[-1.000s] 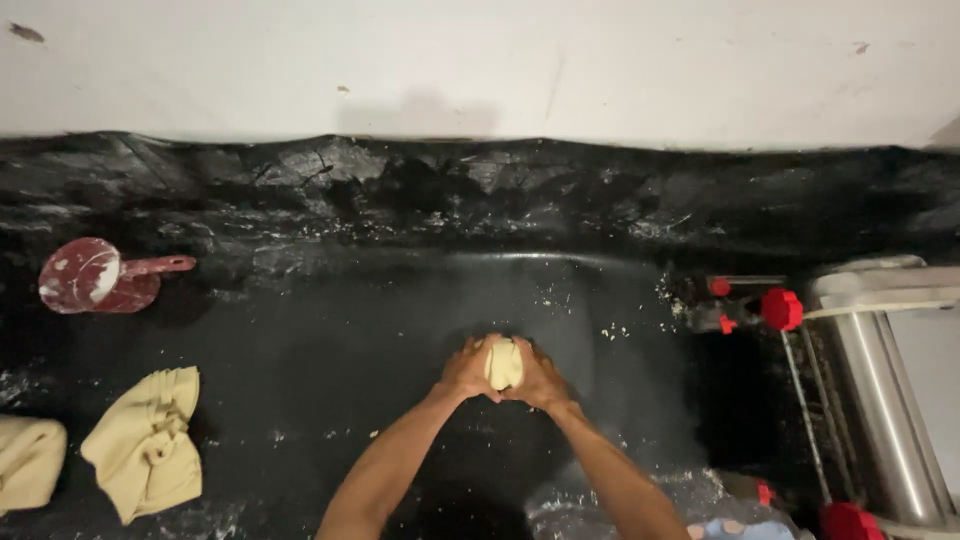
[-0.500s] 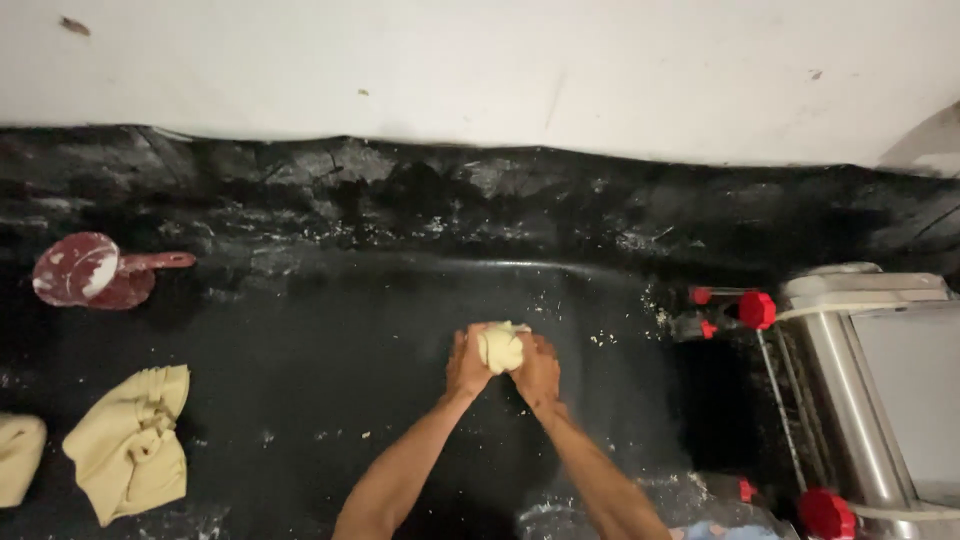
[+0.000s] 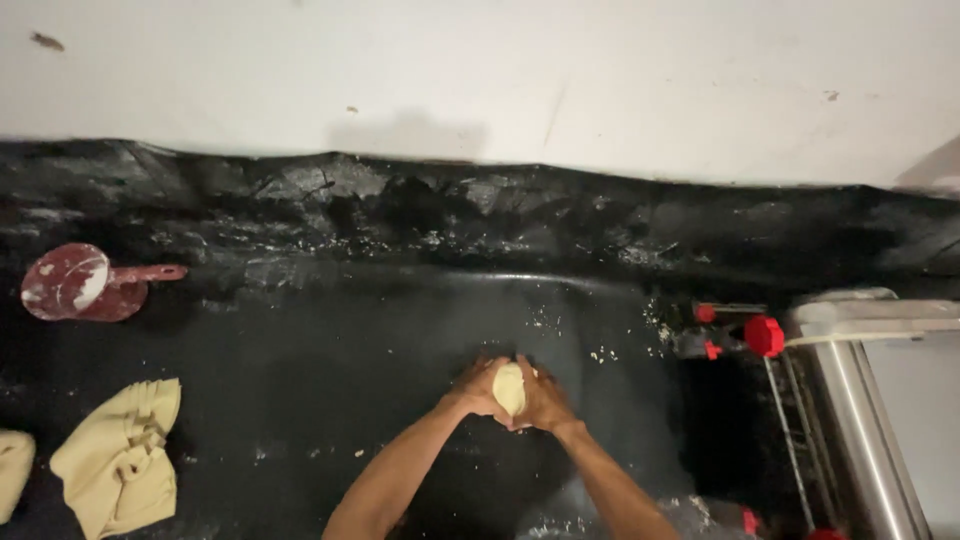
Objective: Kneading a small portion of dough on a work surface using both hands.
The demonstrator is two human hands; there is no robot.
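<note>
A small pale lump of dough (image 3: 509, 387) is squeezed between my two hands over the black plastic-covered work surface (image 3: 330, 380). My left hand (image 3: 479, 388) cups its left side and my right hand (image 3: 544, 396) presses against its right side. Both forearms reach up from the bottom edge of the view. Only a narrow strip of the dough shows between my fingers.
A red scoop (image 3: 82, 282) dusted with flour lies at the far left. Folded sheets of yellowish dough (image 3: 122, 460) lie at the lower left. A metal roller machine (image 3: 870, 400) with red knobs (image 3: 764, 336) stands at the right. A white wall (image 3: 480, 70) runs behind.
My hands have kept working the dough lump in the same spot, turning it so it now stands more upright. The camera has shifted slightly, so the roller machine has slid a little in the view.
</note>
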